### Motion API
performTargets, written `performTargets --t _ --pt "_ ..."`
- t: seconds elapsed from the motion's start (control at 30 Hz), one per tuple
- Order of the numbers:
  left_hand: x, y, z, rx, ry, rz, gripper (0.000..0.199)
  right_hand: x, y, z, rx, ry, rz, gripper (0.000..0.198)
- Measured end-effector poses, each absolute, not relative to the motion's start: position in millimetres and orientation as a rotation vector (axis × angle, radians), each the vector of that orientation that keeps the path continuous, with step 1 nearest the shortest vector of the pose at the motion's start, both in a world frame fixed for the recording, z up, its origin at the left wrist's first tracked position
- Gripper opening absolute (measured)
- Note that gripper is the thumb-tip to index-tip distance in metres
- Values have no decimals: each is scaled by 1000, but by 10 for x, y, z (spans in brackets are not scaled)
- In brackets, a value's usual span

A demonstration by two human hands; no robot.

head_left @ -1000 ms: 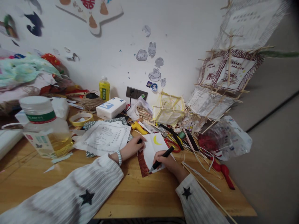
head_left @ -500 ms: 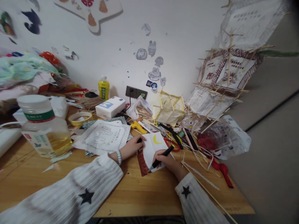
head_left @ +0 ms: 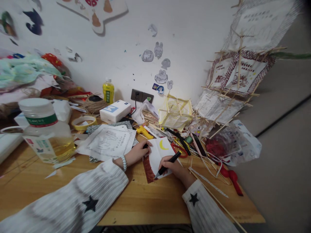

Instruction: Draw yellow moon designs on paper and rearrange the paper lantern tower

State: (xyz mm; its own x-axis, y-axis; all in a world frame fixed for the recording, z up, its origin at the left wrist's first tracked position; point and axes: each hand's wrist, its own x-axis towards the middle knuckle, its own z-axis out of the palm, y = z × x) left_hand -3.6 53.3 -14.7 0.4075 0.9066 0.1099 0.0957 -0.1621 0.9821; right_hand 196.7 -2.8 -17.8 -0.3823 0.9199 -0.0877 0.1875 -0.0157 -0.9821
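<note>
My right hand (head_left: 170, 165) is closed around a black marker (head_left: 168, 164) with a yellow end. Its tip meets the lower edge of a white sheet of paper (head_left: 155, 156), where a dark reddish-brown band (head_left: 148, 171) is coloured in. Higher on the sheet is a yellow crescent moon (head_left: 163, 145). At the sheet's upper left, my left hand (head_left: 140, 150) rests against the paper, its fingers closed on a small black piece (head_left: 145, 146) that looks like a marker cap. The underside of that hand is hidden.
A large jar (head_left: 46, 132) and drawn sheets (head_left: 109, 142) lie left. Behind the paper are a yellow glue gun (head_left: 143, 131), red-handled scissors (head_left: 178, 150) and a phone (head_left: 198, 145). Paper-covered stick frames (head_left: 239, 74) rise at the right; a long thin stick (head_left: 216, 197) crosses beside my right forearm.
Almost nothing differs. Both hands and the paper stay in place, with the marker tip still at the brown band's lower edge.
</note>
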Motion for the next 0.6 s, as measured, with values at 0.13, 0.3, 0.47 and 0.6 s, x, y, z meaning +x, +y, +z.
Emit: performTargets --t 0.13,0.3,0.47,0.6 --pt "-36 532 -140 1571 911 925 23 1965 -26 -179 -1185 -1631 1448 18" --pt "-42 518 -120 1578 903 917 23 1958 -28 -182 -1201 -1638 1449 18" --pt "-37 523 -130 1579 910 919 23 1954 -31 -183 -1204 -1622 1460 17" --pt "-39 546 -150 1586 919 926 23 1949 -35 -181 -1194 -1624 1445 18"
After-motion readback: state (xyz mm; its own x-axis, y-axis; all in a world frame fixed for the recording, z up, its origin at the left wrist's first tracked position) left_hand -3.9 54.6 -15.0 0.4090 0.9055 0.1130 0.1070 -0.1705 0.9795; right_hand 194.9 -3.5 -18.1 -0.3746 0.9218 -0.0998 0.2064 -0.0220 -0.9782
